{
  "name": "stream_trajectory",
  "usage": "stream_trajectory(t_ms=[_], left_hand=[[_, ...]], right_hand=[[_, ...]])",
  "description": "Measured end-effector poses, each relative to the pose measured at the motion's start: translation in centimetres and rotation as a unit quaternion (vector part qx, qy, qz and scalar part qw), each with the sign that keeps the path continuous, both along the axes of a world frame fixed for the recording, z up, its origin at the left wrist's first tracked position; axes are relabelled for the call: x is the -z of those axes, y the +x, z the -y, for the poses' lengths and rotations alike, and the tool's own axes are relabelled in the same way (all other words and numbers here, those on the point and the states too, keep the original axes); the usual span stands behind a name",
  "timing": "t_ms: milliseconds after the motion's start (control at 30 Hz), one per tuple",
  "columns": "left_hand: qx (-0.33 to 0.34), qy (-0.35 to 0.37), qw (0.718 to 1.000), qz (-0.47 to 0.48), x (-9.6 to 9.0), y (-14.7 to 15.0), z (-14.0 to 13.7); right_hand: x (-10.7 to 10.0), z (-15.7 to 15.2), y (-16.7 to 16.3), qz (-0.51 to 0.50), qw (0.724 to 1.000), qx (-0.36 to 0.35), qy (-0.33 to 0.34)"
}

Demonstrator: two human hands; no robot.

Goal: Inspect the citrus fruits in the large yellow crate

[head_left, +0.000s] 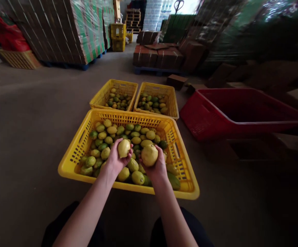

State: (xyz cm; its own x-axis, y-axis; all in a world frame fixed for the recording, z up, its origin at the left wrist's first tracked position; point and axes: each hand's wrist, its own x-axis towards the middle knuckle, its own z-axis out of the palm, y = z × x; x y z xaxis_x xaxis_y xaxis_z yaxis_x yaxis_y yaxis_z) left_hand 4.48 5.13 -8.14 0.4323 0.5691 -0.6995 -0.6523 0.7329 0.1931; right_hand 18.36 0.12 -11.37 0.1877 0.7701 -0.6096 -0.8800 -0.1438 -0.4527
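Observation:
Over the near yellow crate (73, 168), my left hand (114, 158) is closed round a pale yellow lemon (124, 148). A larger yellow lemon (149, 155) rests in my right hand (159, 167), its fingers wrapped about the side and underside. The two held fruits are a short way apart, side by side. Below them, the crate holds many green and yellow lemons (138, 177); my hands and forearms hide some of these.
Two smaller yellow crates, left (97, 99) and right (174, 104), hold more fruit just beyond. A red bin (202, 120) stands at right among cardboard boxes (176, 81). Wrapped carton stacks (92, 31) on blue pallets line the back left, near stacked yellow crates (118, 36).

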Motion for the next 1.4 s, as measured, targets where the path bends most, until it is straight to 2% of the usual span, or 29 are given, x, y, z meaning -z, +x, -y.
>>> stream_trajectory(t_ms=[100,267,400,567,800,1033,1267,1400], left_hand=[[-0.001,-0.001,1.0,-0.022,0.7,0.9,0.7],[0.004,-0.009,0.999,-0.053,1.7,2.6,2.2],[0.017,-0.036,0.998,-0.045,1.7,3.3,2.6],[0.066,-0.007,0.995,-0.079,1.0,3.8,2.6],[0.013,0.033,0.992,-0.124,0.2,4.2,3.2],[0.005,0.052,0.986,-0.159,0.4,3.8,3.5],[0.017,0.05,0.982,-0.184,1.0,2.7,2.5],[0.002,0.032,0.984,-0.175,1.6,2.1,2.0]], right_hand=[[-0.1,1.1,1.2,0.014,0.999,0.028,-0.043],[-0.7,2.4,2.0,0.013,0.998,0.042,-0.048],[-1.8,3.1,2.0,-0.011,0.998,0.007,-0.06],[-2.6,3.2,1.5,0.028,0.997,0.003,-0.071],[-2.1,2.8,0.4,0.069,0.996,0.038,-0.035],[-1.9,2.7,-0.6,0.114,0.988,0.098,-0.025],[-0.8,1.9,-1.4,0.109,0.991,0.071,-0.039],[-0.3,1.6,-1.7,0.105,0.991,0.049,-0.061]])
